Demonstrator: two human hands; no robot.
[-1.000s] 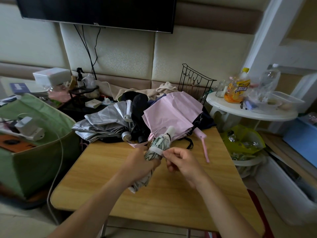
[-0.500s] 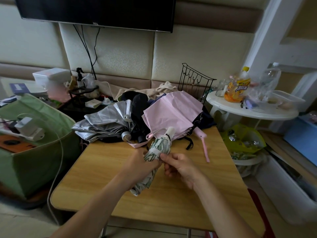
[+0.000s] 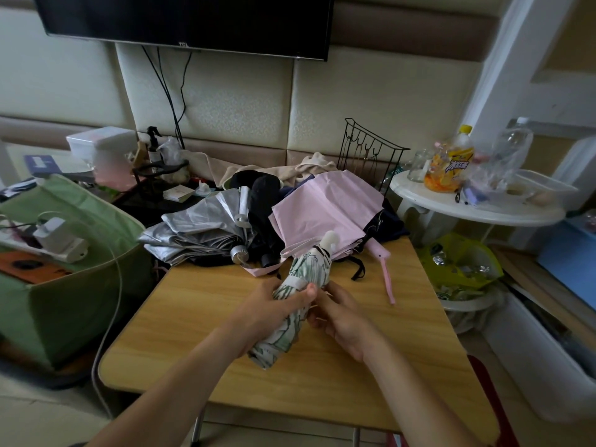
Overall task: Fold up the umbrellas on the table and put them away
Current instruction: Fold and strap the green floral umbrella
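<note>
My left hand (image 3: pixel 277 309) still grips the rolled leaf-print umbrella (image 3: pixel 295 301) above the table (image 3: pixel 338 366), just in front of the pink umbrella (image 3: pixel 322 208). My right hand (image 3: pixel 342 312) has slid closer since a second ago, its fingers now curled at the strap (image 3: pixel 298 282); I judge the wrap nearly fastened. Whether the strap is closed is hidden behind my fingers, so I cannot tell. The silver umbrella (image 3: pixel 196 230) left of the pink one lies unfolded

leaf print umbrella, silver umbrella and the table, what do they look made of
Leaf print umbrella: thin matte woven fabric, it creases softly.
Silver umbrella: coated fabric with a metallic sheen, judging by bright highlights on the folds.
Table: light wood-grain top, possibly laminate, smooth and faintly glossy.
</note>
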